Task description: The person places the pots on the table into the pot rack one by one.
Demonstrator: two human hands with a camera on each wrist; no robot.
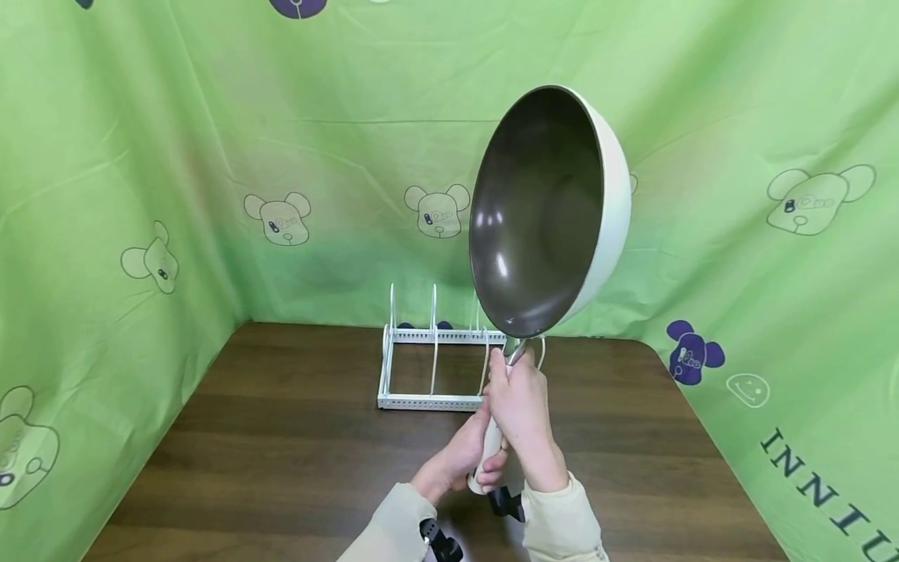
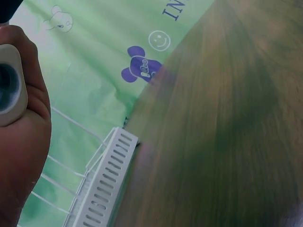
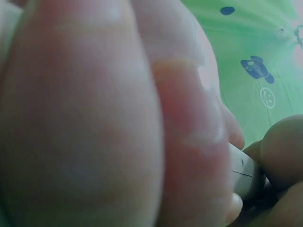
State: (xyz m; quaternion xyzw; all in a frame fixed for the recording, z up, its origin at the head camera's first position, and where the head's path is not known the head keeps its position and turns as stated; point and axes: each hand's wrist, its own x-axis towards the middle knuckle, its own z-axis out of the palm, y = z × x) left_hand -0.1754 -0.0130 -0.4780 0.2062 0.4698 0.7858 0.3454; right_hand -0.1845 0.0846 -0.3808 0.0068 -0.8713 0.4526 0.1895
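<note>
A deep wok-style frying pan (image 1: pixel 541 203), dark inside and white outside, is held up by its pale handle (image 1: pixel 492 445), its hollow side turned left and toward me. Low on the handle, my left hand (image 1: pixel 463 451) wraps its fingers round the grip. My right hand (image 1: pixel 523 402) grips higher up, close below the pan's base of the handle. In the left wrist view the handle's end (image 2: pixel 12 87) pokes out of the left hand. Blurred fingers (image 3: pixel 189 132) of the right hand fill most of the right wrist view.
Behind the hands, a white wire rack (image 1: pixel 430 402) with upright dividers stands on the brown wooden table (image 1: pixel 295 445); the right hand and pan overlap its right end. A green curtain (image 1: pixel 337 156) with bear prints surrounds the table at the back and sides.
</note>
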